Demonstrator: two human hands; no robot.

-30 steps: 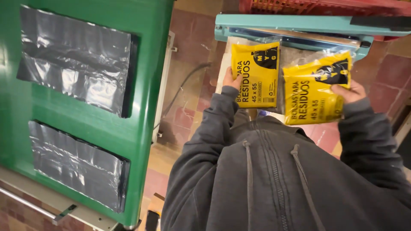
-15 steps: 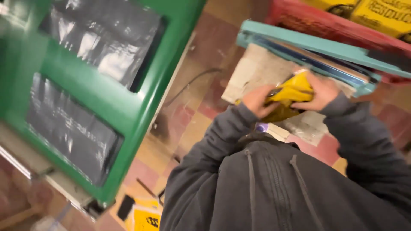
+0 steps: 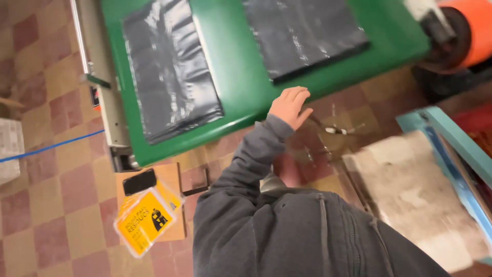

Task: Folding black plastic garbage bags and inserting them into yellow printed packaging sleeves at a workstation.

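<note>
My left hand (image 3: pixel 289 105) is stretched out in a grey sleeve, open and holding nothing. It hovers at the near edge of a green table (image 3: pixel 233 110). Two flat stacks of black plastic bags lie on that table, one (image 3: pixel 171 69) left of the hand and one (image 3: pixel 302 36) beyond it. My right hand is out of view. Yellow printed packets (image 3: pixel 146 220) lie low on the floor to my left, on a brown board.
A small black device (image 3: pixel 139 181) rests on the brown board (image 3: pixel 171 177) beside the packets. To the right stands a teal-framed bench (image 3: pixel 441 131) with a worn grey sheet (image 3: pixel 420 190). An orange roll (image 3: pixel 474 28) sits top right. The floor is tiled.
Both hands held yellow packets at the teal bench. The view has since swung to the green table, the packets have left my hands, and my left hand reaches toward the table.
</note>
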